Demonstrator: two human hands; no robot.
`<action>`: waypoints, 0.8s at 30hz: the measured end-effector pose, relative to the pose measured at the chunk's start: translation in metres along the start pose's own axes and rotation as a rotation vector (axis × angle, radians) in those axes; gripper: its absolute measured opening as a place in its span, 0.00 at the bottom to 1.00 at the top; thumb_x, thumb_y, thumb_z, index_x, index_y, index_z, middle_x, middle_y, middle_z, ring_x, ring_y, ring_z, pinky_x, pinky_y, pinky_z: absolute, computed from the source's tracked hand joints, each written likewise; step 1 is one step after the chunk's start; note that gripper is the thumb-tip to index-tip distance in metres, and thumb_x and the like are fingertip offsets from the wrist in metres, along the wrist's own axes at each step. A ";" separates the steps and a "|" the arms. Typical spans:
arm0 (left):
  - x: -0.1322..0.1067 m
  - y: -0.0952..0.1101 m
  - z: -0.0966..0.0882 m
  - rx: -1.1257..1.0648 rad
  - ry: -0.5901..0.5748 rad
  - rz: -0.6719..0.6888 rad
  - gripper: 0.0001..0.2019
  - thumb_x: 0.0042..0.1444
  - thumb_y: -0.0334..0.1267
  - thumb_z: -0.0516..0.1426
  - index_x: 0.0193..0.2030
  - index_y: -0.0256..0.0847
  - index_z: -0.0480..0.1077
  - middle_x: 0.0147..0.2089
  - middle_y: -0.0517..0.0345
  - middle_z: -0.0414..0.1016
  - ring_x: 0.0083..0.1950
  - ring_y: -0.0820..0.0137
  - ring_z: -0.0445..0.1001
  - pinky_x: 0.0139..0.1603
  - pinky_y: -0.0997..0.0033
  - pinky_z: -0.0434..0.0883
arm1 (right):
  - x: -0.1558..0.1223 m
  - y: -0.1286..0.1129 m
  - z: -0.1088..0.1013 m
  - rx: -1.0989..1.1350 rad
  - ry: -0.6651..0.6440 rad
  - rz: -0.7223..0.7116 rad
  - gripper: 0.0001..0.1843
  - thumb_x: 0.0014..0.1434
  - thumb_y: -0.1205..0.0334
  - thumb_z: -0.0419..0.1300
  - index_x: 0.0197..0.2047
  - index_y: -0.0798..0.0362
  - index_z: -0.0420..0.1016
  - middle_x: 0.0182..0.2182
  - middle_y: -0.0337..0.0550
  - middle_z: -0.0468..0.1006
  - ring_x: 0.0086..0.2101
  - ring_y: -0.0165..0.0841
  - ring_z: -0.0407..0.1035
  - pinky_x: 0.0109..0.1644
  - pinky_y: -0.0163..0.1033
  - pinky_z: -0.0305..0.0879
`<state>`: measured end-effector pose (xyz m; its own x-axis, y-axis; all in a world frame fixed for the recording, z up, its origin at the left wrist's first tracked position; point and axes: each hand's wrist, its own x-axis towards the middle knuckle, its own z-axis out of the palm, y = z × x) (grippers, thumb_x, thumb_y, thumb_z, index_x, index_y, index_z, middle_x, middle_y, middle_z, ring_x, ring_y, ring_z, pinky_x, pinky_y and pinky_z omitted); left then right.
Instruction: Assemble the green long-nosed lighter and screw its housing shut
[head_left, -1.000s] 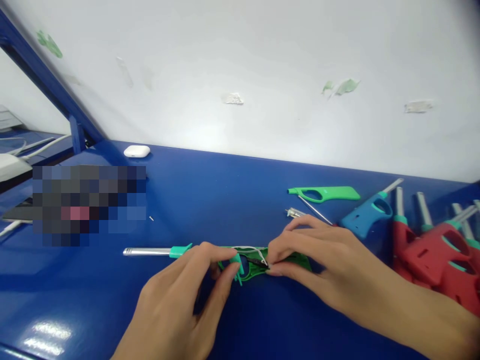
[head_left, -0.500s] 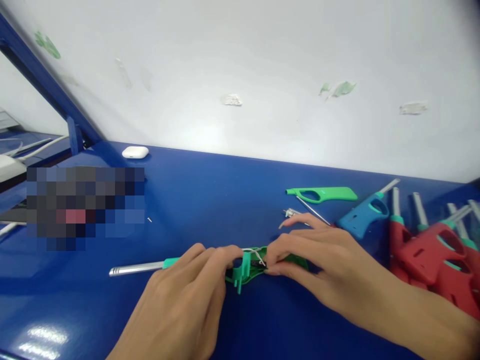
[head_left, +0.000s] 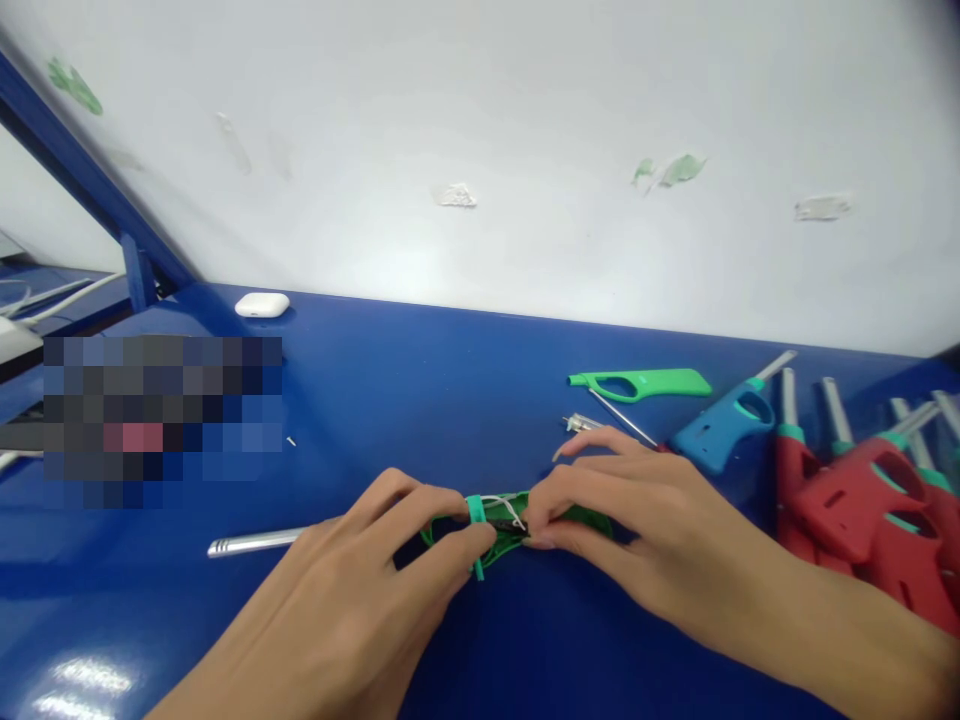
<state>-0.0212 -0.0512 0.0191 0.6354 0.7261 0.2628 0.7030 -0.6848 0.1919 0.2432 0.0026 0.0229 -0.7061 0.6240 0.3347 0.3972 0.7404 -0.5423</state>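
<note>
An opened green gas lighter (head_left: 592, 518) lies low in the middle of the table, its inside facing up. Its silver tube (head_left: 251, 542) points left from under my left hand (head_left: 367, 580). The thumb and index finger of that hand close around a teal trigger (head_left: 477, 510), which sits across the green shell. Thin white wires (head_left: 506, 506) loop inside the shell between both hands. My right hand (head_left: 637, 510) pinches at the lighter's inside near the wire ends, thumb and index together; what lies between those fingertips is hidden. Its other fingers are raised.
Behind my right hand lie a bright green half shell (head_left: 667, 384), a thin metal rod (head_left: 619, 415) and a small metal valve part (head_left: 581, 423). A blue lighter (head_left: 720, 435) and several red lighters (head_left: 855, 500) are at right. A white earbud case (head_left: 262, 305) sits at back left.
My left hand's fingers have shifted onto the teal trigger, its thumb now in front. The trigger sits lower and more upright in the shell. My right hand has barely moved.
</note>
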 end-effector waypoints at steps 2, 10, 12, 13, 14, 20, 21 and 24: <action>0.000 -0.002 0.002 -0.022 0.030 0.040 0.20 0.71 0.27 0.52 0.66 0.46 0.68 0.55 0.56 0.76 0.49 0.63 0.70 0.44 0.62 0.79 | 0.000 0.000 0.000 -0.006 0.004 -0.005 0.09 0.75 0.71 0.59 0.43 0.46 0.69 0.37 0.25 0.80 0.32 0.27 0.72 0.60 0.41 0.58; 0.006 0.000 0.000 0.008 0.216 0.043 0.08 0.74 0.32 0.52 0.52 0.43 0.72 0.44 0.57 0.75 0.43 0.66 0.70 0.38 0.68 0.73 | 0.000 -0.002 -0.002 -0.040 -0.042 0.013 0.10 0.75 0.71 0.57 0.43 0.47 0.72 0.40 0.28 0.82 0.37 0.29 0.75 0.62 0.43 0.56; 0.007 0.001 0.001 0.010 0.207 0.013 0.09 0.72 0.29 0.52 0.51 0.43 0.72 0.44 0.56 0.73 0.42 0.66 0.69 0.36 0.68 0.73 | 0.000 -0.002 -0.002 -0.031 -0.048 0.017 0.10 0.75 0.72 0.57 0.43 0.47 0.73 0.40 0.28 0.82 0.37 0.29 0.75 0.61 0.43 0.57; 0.007 0.002 0.002 0.004 0.199 0.005 0.10 0.72 0.28 0.52 0.51 0.43 0.72 0.45 0.55 0.73 0.42 0.66 0.69 0.36 0.67 0.74 | 0.001 -0.002 -0.002 -0.030 -0.049 0.021 0.11 0.75 0.72 0.56 0.43 0.47 0.73 0.40 0.28 0.82 0.37 0.29 0.76 0.61 0.43 0.57; 0.007 0.003 0.002 -0.005 0.192 0.009 0.09 0.71 0.28 0.53 0.52 0.43 0.72 0.46 0.54 0.73 0.44 0.65 0.70 0.38 0.66 0.75 | 0.001 -0.002 -0.002 -0.033 -0.049 0.023 0.11 0.76 0.71 0.56 0.43 0.46 0.73 0.41 0.28 0.82 0.38 0.30 0.76 0.61 0.43 0.58; 0.007 0.009 0.009 0.006 0.146 0.015 0.06 0.70 0.35 0.57 0.51 0.44 0.74 0.53 0.54 0.77 0.53 0.56 0.72 0.46 0.55 0.78 | 0.001 -0.001 -0.001 -0.019 -0.038 0.019 0.12 0.75 0.72 0.55 0.43 0.46 0.73 0.40 0.29 0.82 0.38 0.31 0.75 0.57 0.42 0.59; 0.007 0.010 0.010 0.014 0.148 0.026 0.06 0.71 0.34 0.57 0.50 0.44 0.74 0.53 0.55 0.78 0.53 0.56 0.72 0.45 0.55 0.78 | 0.001 -0.001 0.000 -0.010 -0.035 0.024 0.12 0.75 0.72 0.55 0.43 0.46 0.73 0.40 0.29 0.82 0.38 0.31 0.75 0.56 0.42 0.60; 0.006 0.010 0.010 -0.006 0.184 0.037 0.08 0.71 0.30 0.56 0.51 0.45 0.74 0.53 0.59 0.78 0.56 0.60 0.72 0.49 0.60 0.76 | 0.001 -0.002 0.000 0.003 -0.031 0.029 0.11 0.75 0.71 0.56 0.42 0.46 0.73 0.39 0.29 0.82 0.38 0.32 0.74 0.54 0.41 0.61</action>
<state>-0.0077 -0.0529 0.0134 0.5913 0.6769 0.4383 0.6778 -0.7117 0.1848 0.2419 0.0013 0.0242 -0.7122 0.6373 0.2942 0.4165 0.7211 -0.5537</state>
